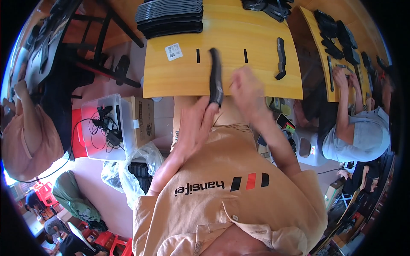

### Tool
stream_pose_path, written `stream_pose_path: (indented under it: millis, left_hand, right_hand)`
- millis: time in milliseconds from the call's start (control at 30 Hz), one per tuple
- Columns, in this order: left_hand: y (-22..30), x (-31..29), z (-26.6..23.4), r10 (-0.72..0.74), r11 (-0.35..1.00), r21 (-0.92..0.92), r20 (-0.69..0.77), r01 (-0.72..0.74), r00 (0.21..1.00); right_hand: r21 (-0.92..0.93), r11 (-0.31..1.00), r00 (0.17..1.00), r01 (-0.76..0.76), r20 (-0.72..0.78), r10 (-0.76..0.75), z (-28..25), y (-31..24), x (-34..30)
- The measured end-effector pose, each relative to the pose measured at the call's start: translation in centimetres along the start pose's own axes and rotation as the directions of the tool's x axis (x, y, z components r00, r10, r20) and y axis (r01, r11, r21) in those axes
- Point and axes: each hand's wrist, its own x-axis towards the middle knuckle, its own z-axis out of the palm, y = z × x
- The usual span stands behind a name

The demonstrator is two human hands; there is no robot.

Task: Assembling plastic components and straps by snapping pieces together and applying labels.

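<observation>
My left hand (197,123) grips the lower end of a long, curved black strip-like part (215,77), which stands out over the near edge of the yellow table (179,81). Just to its right, my right hand (248,88) is curled closed and blurred by motion; whatever it pinches is too small to make out. Two short black strips (198,55) lie apart on the tabletop. A similar curved black part (280,59) rests near the right edge. At the far left is a stack of grey and black curved parts (169,18). A white label (174,51) lies in front of it.
More black parts (269,8) are heaped at the table's far right. Left of my legs stand a clear plastic bin (92,147) with cables and a cardboard box (143,119). A co-worker in grey (361,134) works at another table on the right; another person (32,136) sits left.
</observation>
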Motion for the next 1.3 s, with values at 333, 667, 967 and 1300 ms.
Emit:
stream_pose_path:
  millis: [333, 667, 967, 1300]
  left_hand:
    - [-1.1, 0.2, 0.8, -0.200, 0.922, -0.330, 0.038, 0.201, 0.979]
    - [-0.3, 0.3, 0.7, -0.205, 0.908, -0.328, 0.196, 0.261, 0.959]
    - [-0.9, 0.4, 1.7, -0.035, 0.864, -0.486, 0.203, 0.132, 0.978]
    - [-1.3, 0.9, 1.0, -0.127, 0.771, -0.573, 0.289, 0.278, 0.949]
  right_hand:
    - [0.392, 0.890, 0.955, -0.235, 0.265, 0.135, -2.2, -1.7, -0.2]
    - [0.325, 0.934, 0.866, -0.146, 0.499, -0.039, -3.1, -0.6, 0.0]
    - [0.681, 0.257, 0.727, -0.686, 0.655, 0.206, -3.4, -0.3, -0.6]
    - [0.760, 0.042, 0.732, -0.648, 0.608, 0.307, -2.3, -0.3, -1.0]
